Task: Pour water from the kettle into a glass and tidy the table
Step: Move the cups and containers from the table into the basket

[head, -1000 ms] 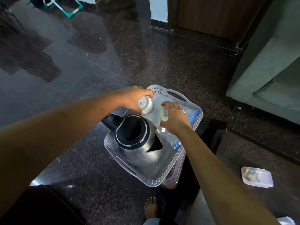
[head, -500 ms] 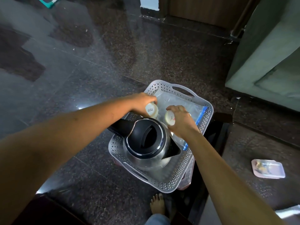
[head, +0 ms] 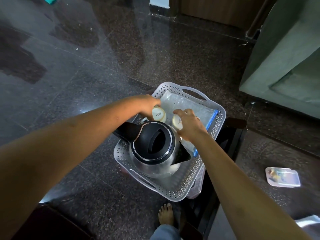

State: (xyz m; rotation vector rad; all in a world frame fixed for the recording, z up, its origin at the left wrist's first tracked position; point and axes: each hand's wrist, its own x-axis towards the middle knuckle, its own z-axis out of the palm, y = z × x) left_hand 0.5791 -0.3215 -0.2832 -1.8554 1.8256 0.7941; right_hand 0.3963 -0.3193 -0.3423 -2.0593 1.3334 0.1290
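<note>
Left hand (head: 149,104) gripping one white cup (head: 158,114), right hand (head: 189,124) gripping a second cup (head: 177,121), one steel kettle (head: 155,149) sitting just below both sets of fingers, everything sitting inside one perforated basket (head: 188,184)

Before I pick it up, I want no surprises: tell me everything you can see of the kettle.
The kettle looks like polished steel with a black lid, black handle pointing left and black spout pointing right. It stands upright in the near half of the perforated white basket, lid shut. Neither hand grips it; whether the right hand brushes it cannot be told.
</note>
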